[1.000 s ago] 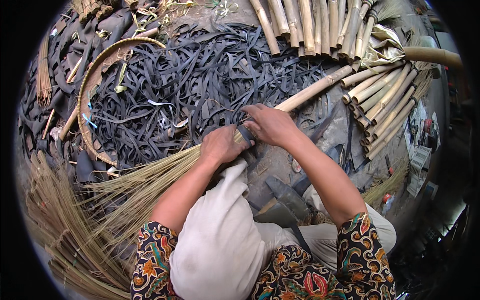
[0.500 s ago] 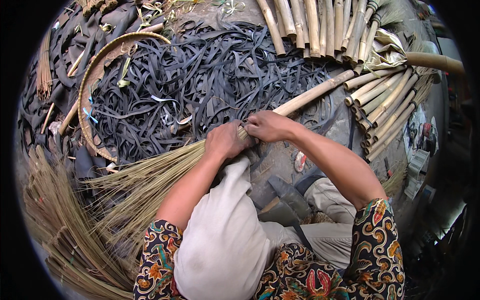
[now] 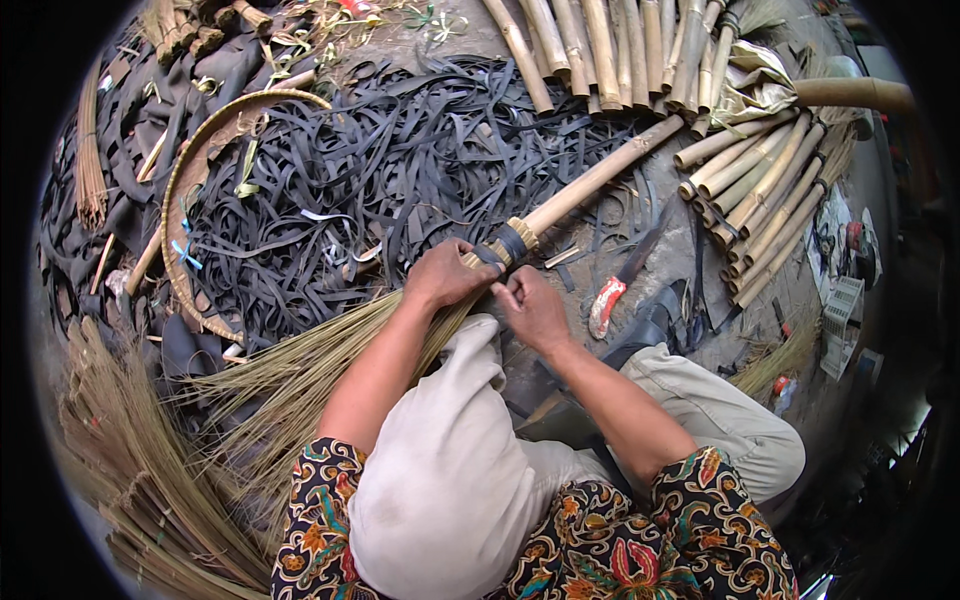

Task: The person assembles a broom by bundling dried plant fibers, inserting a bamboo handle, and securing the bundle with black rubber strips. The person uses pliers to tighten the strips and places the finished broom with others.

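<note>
A broom of pale dry stalks (image 3: 330, 345) lies slantwise across my raised knee, its bamboo handle (image 3: 605, 175) pointing to the far right. Around the neck, near the cut stalk ends, a black rubber strip (image 3: 512, 243) is wound. My left hand (image 3: 447, 275) is closed over the stalks just below this binding, thumb against it. Close beside the broom's near side, my right hand (image 3: 535, 312) has its fingers curled into a pinch. What lies between those fingertips is hidden.
A heap of black rubber strips (image 3: 400, 170) covers a round woven tray (image 3: 165, 215) beyond the broom. Bamboo poles (image 3: 600, 50) lie at the far right. On the ground rests a knife with a red and white handle (image 3: 605, 305). More stalk bundles (image 3: 150, 470) lie at near left.
My right hand has come off the top of the broom's neck and moved toward me, below it. The wound rubber binding now shows. My right knee has swung outward, and the knife has come into sight.
</note>
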A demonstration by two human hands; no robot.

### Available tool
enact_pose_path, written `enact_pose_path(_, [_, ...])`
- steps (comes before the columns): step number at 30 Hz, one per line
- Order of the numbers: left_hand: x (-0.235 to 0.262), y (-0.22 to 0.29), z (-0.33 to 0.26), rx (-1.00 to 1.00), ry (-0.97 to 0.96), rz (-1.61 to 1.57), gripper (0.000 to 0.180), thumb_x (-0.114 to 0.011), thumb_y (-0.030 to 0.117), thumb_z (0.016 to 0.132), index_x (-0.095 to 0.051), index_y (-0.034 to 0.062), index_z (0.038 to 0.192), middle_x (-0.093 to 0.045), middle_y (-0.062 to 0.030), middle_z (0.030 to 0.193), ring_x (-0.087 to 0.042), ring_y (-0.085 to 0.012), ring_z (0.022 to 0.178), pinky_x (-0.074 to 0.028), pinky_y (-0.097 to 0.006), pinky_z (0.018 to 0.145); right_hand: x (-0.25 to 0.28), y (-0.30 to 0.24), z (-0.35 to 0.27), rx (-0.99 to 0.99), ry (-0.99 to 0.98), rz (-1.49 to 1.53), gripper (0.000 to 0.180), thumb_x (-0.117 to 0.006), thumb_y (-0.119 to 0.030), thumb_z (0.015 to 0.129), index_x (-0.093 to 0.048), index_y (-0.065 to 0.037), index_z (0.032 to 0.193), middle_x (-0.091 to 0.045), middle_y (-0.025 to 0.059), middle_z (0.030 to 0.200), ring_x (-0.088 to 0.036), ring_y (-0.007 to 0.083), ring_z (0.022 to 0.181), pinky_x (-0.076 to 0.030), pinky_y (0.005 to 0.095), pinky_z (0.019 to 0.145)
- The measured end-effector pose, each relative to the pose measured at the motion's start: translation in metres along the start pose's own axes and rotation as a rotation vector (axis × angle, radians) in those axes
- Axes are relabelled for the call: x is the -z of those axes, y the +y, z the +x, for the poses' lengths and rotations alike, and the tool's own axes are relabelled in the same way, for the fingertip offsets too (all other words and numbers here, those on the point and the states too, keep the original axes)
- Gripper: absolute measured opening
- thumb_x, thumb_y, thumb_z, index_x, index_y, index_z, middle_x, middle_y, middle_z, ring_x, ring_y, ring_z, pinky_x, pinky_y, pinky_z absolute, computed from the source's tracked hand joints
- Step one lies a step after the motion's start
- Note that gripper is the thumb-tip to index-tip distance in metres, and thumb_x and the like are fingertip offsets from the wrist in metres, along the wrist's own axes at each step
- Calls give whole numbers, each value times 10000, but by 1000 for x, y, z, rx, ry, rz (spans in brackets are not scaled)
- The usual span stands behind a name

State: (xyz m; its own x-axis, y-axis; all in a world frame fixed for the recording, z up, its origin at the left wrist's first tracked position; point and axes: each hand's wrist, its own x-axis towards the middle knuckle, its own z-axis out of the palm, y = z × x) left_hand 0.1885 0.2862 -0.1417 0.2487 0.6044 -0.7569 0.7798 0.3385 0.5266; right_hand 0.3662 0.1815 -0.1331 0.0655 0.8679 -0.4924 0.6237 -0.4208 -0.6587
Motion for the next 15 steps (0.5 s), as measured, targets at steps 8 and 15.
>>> enact_pose_path(8, [6, 16, -10, 3, 17, 85, 861, -829, 622, 704, -699, 28, 1312, -737, -256, 1255, -707, -379, 1200, -526, -444, 1046, -20, -16, -1, 201, 422, -132, 183, -706, -76, 898, -563, -29, 1003, -558, 179, 934, -608, 406, 822, -515, 518, 717])
enact_pose_path(15, [11, 13, -13, -88, -29, 162, 889, -849, 578, 759, -592, -8, 1377, -726, -302, 1188, -706, -419, 1142, -537, -448, 986, 19, -3, 18, 290, 265, -262, 196, -694, -105, 923, -580, -31, 1064, -589, 206, 994, -641, 445, 888, -544, 529, 757])
